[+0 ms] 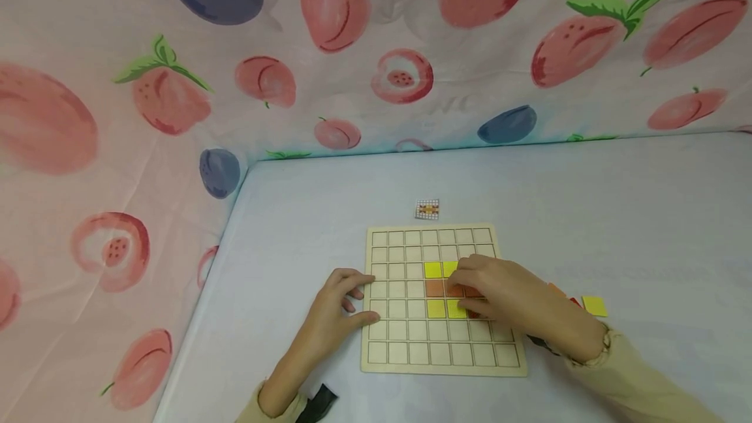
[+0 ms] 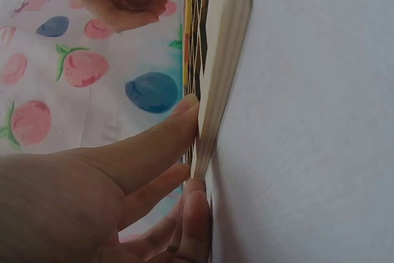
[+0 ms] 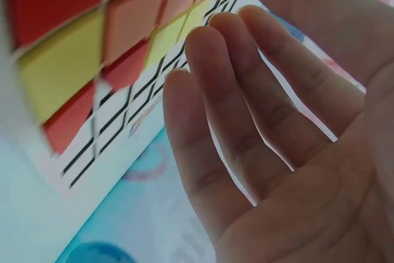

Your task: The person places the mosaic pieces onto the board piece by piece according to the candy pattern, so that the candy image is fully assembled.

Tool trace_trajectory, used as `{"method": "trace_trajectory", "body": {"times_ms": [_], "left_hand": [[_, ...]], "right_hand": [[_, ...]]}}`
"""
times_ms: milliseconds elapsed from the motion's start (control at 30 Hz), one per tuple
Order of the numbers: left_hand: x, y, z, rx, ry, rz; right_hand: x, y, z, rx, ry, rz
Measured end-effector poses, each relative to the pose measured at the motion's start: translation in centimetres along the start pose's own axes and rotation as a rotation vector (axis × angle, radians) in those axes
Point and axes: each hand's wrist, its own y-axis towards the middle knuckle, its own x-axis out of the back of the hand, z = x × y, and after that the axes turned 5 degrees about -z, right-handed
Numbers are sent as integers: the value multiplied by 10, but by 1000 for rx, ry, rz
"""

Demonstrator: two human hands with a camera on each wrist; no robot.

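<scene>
A square wooden grid board (image 1: 399,350) lies flat, with yellow tiles (image 1: 436,309), orange tiles (image 1: 434,288) and red tiles (image 3: 58,4) in its middle cells. My left hand (image 1: 331,312) rests at the board's left edge; in the left wrist view its thumb (image 2: 166,137) touches the rim, other fingers bent beside it. Over the filled cells hovers my right hand (image 1: 499,289), which hides some of the tiles in the head view. Its fingers (image 3: 209,66) are slightly bent in the right wrist view, and no tile shows between them.
A small card with a coloured grid pattern (image 1: 427,209) lies just behind the board. To the right, partly behind the right forearm, are a loose yellow tile (image 1: 595,306) and a loose orange tile (image 1: 556,290). Fruit-printed cloth (image 1: 352,83) rises behind the white table (image 1: 294,227).
</scene>
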Motion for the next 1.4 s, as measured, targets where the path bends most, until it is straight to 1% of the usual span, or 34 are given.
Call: {"method": "trace_trajectory", "body": {"times_ms": [133,267,433,667,800,900,1100,1400], "left_hand": [[0,0,0,-4,0,-1],[0,0,0,-13,5,-3],[0,0,0,-7,1,-1],[0,-1,-1,6,-2,5],[0,0,0,-2,2,4],[0,1,1,-14,-2,-3],[-1,0,1,-17,-3,-10],[0,0,1,-20,-21,-9]], "right_hand": [[6,-8,-7,-15,-11,-16],[10,-15,-12,-58,-34,-2],[16,-23,-21,-102,-36,22],[27,-39,-37,-234,-12,63],[29,-47,-46,-280,-12,88],[29,-53,-53,-287,-22,98],[28,-65,-65,-265,-63,77],[26,-74,-74,-304,-52,106]]}}
